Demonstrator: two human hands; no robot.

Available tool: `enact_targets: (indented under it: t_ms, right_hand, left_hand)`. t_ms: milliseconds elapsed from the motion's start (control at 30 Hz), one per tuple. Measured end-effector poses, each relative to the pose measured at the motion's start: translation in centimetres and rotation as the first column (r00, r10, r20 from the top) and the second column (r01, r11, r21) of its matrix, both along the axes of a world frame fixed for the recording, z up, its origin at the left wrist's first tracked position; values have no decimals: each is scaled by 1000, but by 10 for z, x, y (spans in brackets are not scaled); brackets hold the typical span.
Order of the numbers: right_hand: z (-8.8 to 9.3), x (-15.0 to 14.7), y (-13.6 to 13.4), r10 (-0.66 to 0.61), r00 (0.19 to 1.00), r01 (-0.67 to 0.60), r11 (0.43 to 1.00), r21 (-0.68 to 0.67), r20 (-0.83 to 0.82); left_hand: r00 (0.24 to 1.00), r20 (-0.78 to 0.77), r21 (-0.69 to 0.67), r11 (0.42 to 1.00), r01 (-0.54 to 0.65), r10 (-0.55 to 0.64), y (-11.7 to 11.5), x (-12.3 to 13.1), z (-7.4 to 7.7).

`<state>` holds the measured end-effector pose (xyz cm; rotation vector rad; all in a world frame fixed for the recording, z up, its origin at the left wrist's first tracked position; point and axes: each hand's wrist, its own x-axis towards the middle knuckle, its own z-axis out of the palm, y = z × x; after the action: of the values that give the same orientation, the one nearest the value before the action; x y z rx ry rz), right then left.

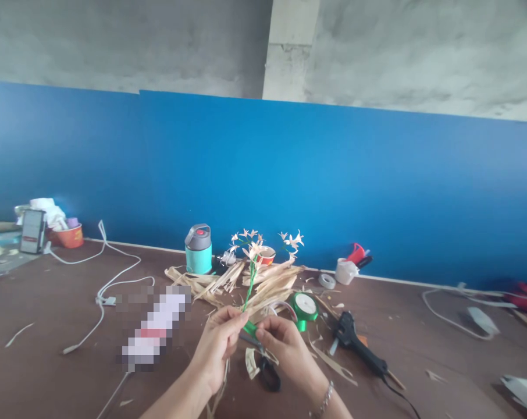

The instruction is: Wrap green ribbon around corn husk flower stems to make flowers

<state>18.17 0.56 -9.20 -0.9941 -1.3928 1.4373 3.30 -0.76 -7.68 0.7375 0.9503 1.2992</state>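
Left hand [217, 340] fingers pinch the stem [249, 285] upright while right hand [285, 343] fingers grip tape [249, 327] against it, apparently for tension.

Brown table [49, 372] with husks [228, 285], glue gun [359, 346]

Matt brown table [49, 361]; glossy green tape roll [305, 306].

Soft, even daylight fills the scene, and no hard shadows fall on the worktop [49, 302]. The blue wall [289, 174] is bright behind the flask [198, 250] and dims far left of it. The flowers [251, 247] right of the flask look soft. A pixelated patch sits lower left of it. Straight lines bow near the edges.
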Motion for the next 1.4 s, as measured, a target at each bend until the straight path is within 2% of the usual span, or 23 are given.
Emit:
enact_targets:
  t_ms: [267, 467, 567, 633, 700, 767, 900, 1000, 1100, 1200, 1300, 1400]
  right_hand:
    - [4, -2, -3, -21, 999, 21, 1000, -7, -31]
    - [1, 3, 1, -37, 999, 37, 999, -16, 2]
    - [6, 4, 1, -132, 991, 126, 983, 132, 37]
    - [10, 4, 0, -241, 970, 227, 936, 270, 17]
    - [13, 2, -2, -300, 954, 285, 895, 344, -10]
    - [13, 0, -4, -281, 960, 269, 897, 350, -18]
    - [11, -2, -6, -175, 982, 187, 947, 261, -70]
    - [9, -2, -6, -140, 983, 163, 965, 207, -122]
    - [6, -3, -5, -195, 975, 210, 965, 157, -107]
    - [0, -6, -4, -298, 950, 309, 942, 131, -91]
    - [-5, -9, -5, -352, 927, 367, 922, 124, -131]
    - [-6, -12, -6, -369, 913, 390, 914, 108, -176]
  left_hand:
    - [999, -39, -30, 1000, -4, 3, 2, -3, 4]
    - [989, -121, -17, 997, 81, -83, 2, -6, 9]
    - [981, -170, 7, 995, 96, -94, 4, -8, 10]
    - [972, -210, 13, 994, 110, -105, 4, -9, 10]
    - [961, -250, 12, 992, 129, -122, 3, -7, 10]
    - [951, -281, 12, 990, 141, -132, 1, -5, 11]
    - [934, -317, 31, 983, 183, -164, -3, 0, 14]
    - [907, -375, 62, 971, 232, -193, -3, 1, 13]
    - [873, -465, 131, 963, 235, -150, -2, 2, 11]
    - [825, -562, 217, 951, 221, -63, -3, 3, 8]
    - [742, -668, 298, 934, 198, 56, -5, 3, 4]
    - [654, -730, 413, 891, 189, 200, -6, 2, -1]
